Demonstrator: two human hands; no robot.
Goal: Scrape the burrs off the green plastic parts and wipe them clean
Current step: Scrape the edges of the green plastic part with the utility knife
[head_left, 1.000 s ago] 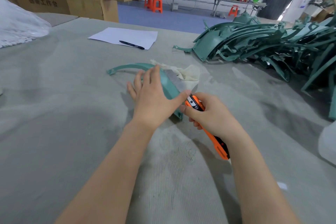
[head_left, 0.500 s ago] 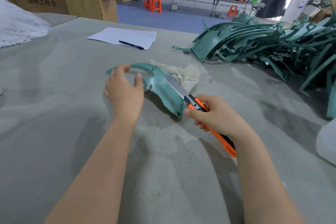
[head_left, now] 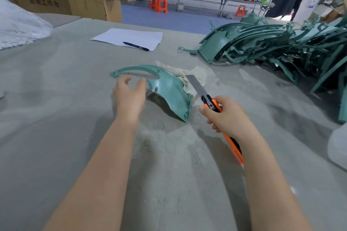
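Hands: left hand (head_left: 129, 95) loosely spread, fingers relaxed, holding nothing, hovering just beside the near end of the part's thin arc; whether a fingertip touches it cannot be told. Right hand (head_left: 227, 116) wrapped around the handle of an orange knife (head_left: 221, 118), blade extended and pointing up and away, clear of the part.

Surface (head_left: 56, 99): grey, felt-like, dusted with pale shavings in front of the forearms.

Pile of green parts (head_left: 272, 48): heaped at the far right, well apart from both hands; judged to be waiting for work.

Green part (head_left: 169, 92): curved shell with a thin arc running off to the left, lying on the surface between the two hands, nearer the left. Its near edge sits just beside the right hand's knuckles.

Cloth (head_left: 195, 75): cream, bunched behind the part, beneath the raised blade.

Paper (head_left: 129, 38) with a pen (head_left: 136, 46): farther back, well apart from the work.

Step in hand, as judged: regripping the part between scraping passes. To do it well, the left hand should pin the shell firmly before the blade returns, fingers kept off the edge being scraped; blade held at a shallow angle and drawn away from the holding hand, lightly, so it shaves burr and does not gouge. Cloth is in easy reach for wiping.
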